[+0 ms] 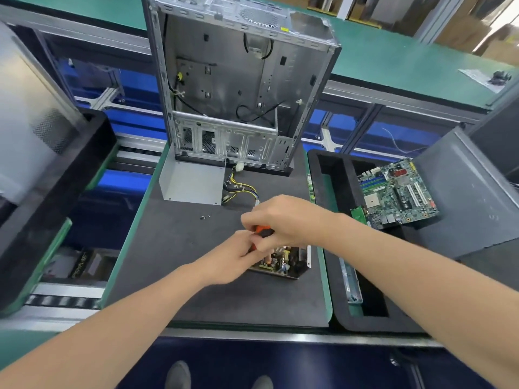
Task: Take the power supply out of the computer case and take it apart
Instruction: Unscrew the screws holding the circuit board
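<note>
The open computer case [241, 80] stands upright at the back of the dark mat. The power supply lies apart on the mat: its grey metal cover [191, 182] sits near the case, and its base with the circuit board [283, 261] lies under my hands. A bundle of yellow and black wires [240, 186] runs from the cover's right side toward my hands. My right hand [283, 220] grips an orange and black screwdriver [262, 231] above the board. My left hand [233, 256] touches the screwdriver's lower part; the tool's tip is hidden.
Two small screws [205, 217] lie on the mat [174, 262]. A black foam tray [337, 248] on the right holds a motherboard [398, 192] and a metal rail [349, 282]. A dark grey panel [463, 197] lies further right. Another black tray [56, 178] stands at left.
</note>
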### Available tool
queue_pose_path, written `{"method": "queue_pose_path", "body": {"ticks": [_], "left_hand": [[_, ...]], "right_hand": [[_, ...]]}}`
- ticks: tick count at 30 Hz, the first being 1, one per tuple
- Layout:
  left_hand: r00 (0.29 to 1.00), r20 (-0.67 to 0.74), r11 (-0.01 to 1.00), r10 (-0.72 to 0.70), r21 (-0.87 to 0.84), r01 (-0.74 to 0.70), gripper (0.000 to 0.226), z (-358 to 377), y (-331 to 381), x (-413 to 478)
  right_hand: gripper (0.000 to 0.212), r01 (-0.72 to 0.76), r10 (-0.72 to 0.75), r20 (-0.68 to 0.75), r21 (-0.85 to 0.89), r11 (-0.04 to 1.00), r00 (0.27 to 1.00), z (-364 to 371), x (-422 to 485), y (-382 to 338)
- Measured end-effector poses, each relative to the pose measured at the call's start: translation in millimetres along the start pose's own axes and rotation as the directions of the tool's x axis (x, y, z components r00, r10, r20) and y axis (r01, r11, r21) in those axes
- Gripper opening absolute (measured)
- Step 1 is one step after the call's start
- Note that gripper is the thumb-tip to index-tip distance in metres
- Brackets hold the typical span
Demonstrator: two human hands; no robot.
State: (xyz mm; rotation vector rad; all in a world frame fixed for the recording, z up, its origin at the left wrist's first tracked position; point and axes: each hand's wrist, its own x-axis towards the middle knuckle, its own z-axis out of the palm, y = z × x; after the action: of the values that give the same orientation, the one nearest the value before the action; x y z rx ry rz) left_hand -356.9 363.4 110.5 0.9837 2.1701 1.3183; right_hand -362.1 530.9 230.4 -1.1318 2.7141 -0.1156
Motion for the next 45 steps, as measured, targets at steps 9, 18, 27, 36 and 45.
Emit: {"method": "queue_pose_path", "body": {"ticks": [9, 18, 27, 36, 45], "left_hand": [[0.997, -0.035, 0.992, -0.071, -0.111, 0.066, 0.037, 6.4, 5.8, -5.6], [1.000, 0.012, 1.000, -0.026, -0.017, 0.027, 0.034, 0.4, -5.0, 0.3], [0.999, -0.051, 1.000, 0.014, -0.007, -0.014, 0.028, 6.0, 2.4, -3.5], [0.997, -0.012, 0.989, -0.072, -0.128, 0.070, 0.021, 2.2, -11.8, -1.8], [0.996, 0.027, 0.994, -0.089, -0.054, 0.091, 0.036, -4.1, -5.2, -0.9]], "right_hand": [[0.031, -0.783, 0.790, -0.254, 0.155, 0.603, 0.558, 35.8, 21.5, -52.5], [0.025, -0.110, 0.111, -0.066, 0.011, 0.994, 0.992, 13.4, 0.3, -7.9], [0.027, -0.382, 0.362, -0.194, -0.076, 0.921, 0.912, 17.3, -4.6, -29.0], [0.018, -0.646, 0.671, -0.160, 0.185, 0.741, 0.724, 30.5, 17.1, -41.1], [0.017, 0.046, -0.055, 0.105, 0.086, 0.995, 0.993, -3.9, 14.6, 13.0]]}}
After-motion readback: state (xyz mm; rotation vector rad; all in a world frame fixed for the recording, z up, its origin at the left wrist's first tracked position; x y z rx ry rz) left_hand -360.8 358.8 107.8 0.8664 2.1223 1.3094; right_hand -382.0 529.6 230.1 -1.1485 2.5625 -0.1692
